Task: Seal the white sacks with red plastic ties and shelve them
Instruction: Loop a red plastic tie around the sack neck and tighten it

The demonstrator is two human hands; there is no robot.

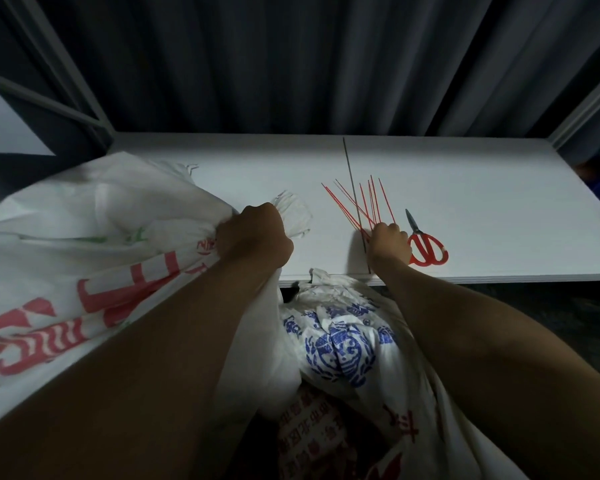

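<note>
my left hand (255,237) is clenched round the gathered neck of the white sack (94,244) that lies on the left part of the white shelf board (482,188), its bulk spilling over the front left corner toward me. i hold the neck bunched tight so the mouth stays closed and there is a narrow waist for a tie to go round; the loose frill of the mouth sticks out beyond my fist toward the middle of the board.

my right hand (390,242) is down on the near ends of the red plastic ties (368,202), which fan out toward the back edge, near the front edge and right of centre. the fingers are curled onto the ties, i judge to pick one out, but whether they have actually pinched one i cannot tell. the ties lie close enough that i can reach them without letting go of the neck. a thin dark rod (353,188) lies across the fan, and red-handled scissors (425,245) sit just right of my hand, blades pointing away.

below the front edge a second sack (340,344) waits, its mouth crumpled and unsealed.

the printing: large red characters on the held sack, blue ornament and characters on the lower one, red small print beneath. none of it is readable to me.
</note>
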